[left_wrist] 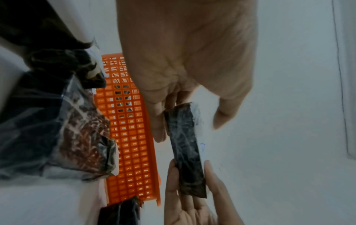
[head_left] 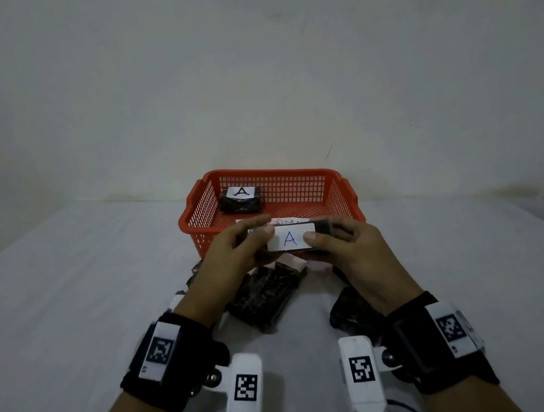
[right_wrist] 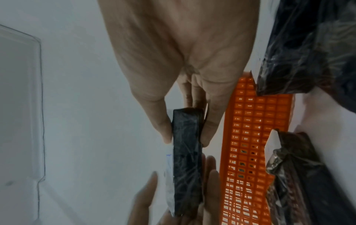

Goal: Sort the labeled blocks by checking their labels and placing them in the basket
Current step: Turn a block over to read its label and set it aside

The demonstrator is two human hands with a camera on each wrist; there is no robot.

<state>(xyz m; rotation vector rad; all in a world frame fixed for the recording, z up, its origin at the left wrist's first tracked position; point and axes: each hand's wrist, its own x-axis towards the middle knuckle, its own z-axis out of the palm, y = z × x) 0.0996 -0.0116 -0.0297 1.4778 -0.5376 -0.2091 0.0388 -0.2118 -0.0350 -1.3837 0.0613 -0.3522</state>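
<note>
Both hands hold one dark wrapped block (head_left: 322, 226) just in front of the orange basket (head_left: 270, 171). Its white label (head_left: 289, 239) faces up and reads "A" in blue. My left hand (head_left: 261, 230) pinches the block's left end, thumb on top. My right hand (head_left: 318, 234) pinches the right end, thumb on the label's edge. In the left wrist view the block (left_wrist: 183, 144) shows edge-on, and the same in the right wrist view (right_wrist: 187, 152). A second block with an "A" label (head_left: 240, 198) lies in the basket's back left corner.
Several dark wrapped blocks lie on the white table under my hands, one (head_left: 264, 294) in the middle and one (head_left: 353, 308) to the right. A white paper strip (head_left: 291, 220) on the basket's front is mostly hidden. A pale wall stands close behind the basket.
</note>
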